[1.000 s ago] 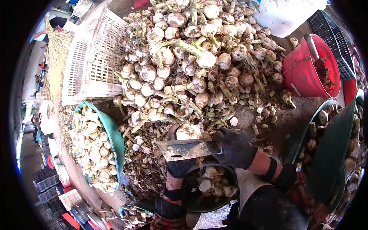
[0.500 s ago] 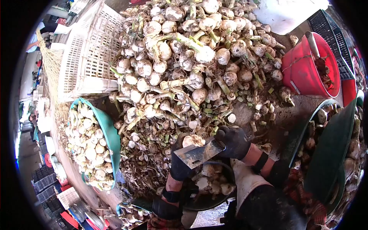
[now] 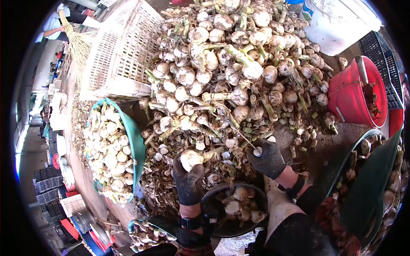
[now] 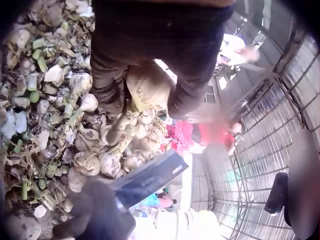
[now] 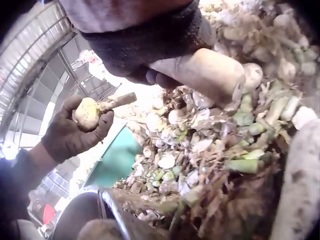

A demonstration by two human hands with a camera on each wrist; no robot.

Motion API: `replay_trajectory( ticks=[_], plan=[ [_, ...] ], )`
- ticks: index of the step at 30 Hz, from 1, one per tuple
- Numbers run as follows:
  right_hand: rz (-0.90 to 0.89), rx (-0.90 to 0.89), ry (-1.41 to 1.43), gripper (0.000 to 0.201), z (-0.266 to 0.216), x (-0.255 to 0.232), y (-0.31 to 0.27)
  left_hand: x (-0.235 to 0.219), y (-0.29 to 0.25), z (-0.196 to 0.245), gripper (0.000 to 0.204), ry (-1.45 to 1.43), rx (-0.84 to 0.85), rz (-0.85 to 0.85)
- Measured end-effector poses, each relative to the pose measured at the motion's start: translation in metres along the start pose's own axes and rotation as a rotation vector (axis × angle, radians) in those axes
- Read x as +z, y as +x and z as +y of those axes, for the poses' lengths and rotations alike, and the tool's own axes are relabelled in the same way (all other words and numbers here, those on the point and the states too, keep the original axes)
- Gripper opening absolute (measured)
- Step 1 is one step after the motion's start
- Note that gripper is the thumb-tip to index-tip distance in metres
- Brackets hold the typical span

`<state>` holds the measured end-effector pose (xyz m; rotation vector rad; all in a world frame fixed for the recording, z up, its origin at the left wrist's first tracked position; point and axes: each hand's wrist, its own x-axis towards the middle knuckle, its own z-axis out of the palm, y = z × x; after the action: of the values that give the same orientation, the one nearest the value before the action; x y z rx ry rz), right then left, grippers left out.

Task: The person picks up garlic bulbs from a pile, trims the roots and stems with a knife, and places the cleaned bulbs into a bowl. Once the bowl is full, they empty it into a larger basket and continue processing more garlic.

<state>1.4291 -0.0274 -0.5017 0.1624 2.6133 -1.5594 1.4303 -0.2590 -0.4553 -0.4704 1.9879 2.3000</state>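
My gloved left hand (image 3: 188,181) grips a garlic bulb (image 3: 191,160), whose stalk points right across the trimmings. The right wrist view shows the bulb (image 5: 88,114) between thumb and fingers, its cut stalk (image 5: 120,101) sticking out. To the right, my gloved right hand (image 3: 267,160) holds a cleaver (image 3: 244,138), seen nearly edge-on. Its broad dark blade (image 4: 152,177) shows in the left wrist view, apart from the bulb. The right fingers wrap a pale wooden handle (image 5: 212,70). Below and between the hands stands a dark pail (image 3: 206,209) with several bulbs (image 3: 237,207) inside.
A large heap of stalked garlic (image 3: 226,77) lies ahead, with trimmings (image 3: 164,187) before it. A green tub (image 3: 136,143) of bulbs and a white crate (image 3: 124,55) stand left. Right are a red bucket (image 3: 348,91) and a green container (image 3: 363,187).
The hands have moved apart. The cleaver has swung from across the left hand to nearly edge-on at the right, and the left hand now holds up a bulb with a long stalk.
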Motion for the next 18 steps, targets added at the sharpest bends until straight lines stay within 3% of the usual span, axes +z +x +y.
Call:
replay_trajectory(
  ticks=[1,4,9,12,13,15,18],
  plan=[
    [0.010,-0.033,0.032,0.018,-0.008,0.007,0.006,-0.002,-0.004,-0.001,0.051,-0.175,-0.042,0.049],
    [0.031,-0.271,-0.104,0.025,-0.033,0.027,0.041,-0.007,-0.013,0.003,0.046,-0.354,-0.047,0.089],
    [0.151,-0.558,-0.419,0.018,-0.050,0.078,0.111,-0.034,-0.018,-0.005,0.039,-0.416,-0.050,0.122],
    [0.095,-0.512,-0.604,0.021,-0.051,0.088,0.138,-0.042,-0.020,-0.005,0.040,-0.412,-0.078,0.138],
    [-0.048,-0.380,-0.672,0.021,-0.048,0.087,0.144,-0.045,-0.020,-0.005,0.040,-0.415,-0.073,0.139],
    [0.041,-0.311,-0.648,0.022,-0.056,0.086,0.138,-0.051,-0.018,-0.004,0.043,-0.183,-0.071,0.105],
    [0.175,-0.188,-0.307,0.022,-0.059,0.073,0.121,-0.058,-0.013,-0.012,0.044,-0.076,-0.085,0.063]
  ],
)
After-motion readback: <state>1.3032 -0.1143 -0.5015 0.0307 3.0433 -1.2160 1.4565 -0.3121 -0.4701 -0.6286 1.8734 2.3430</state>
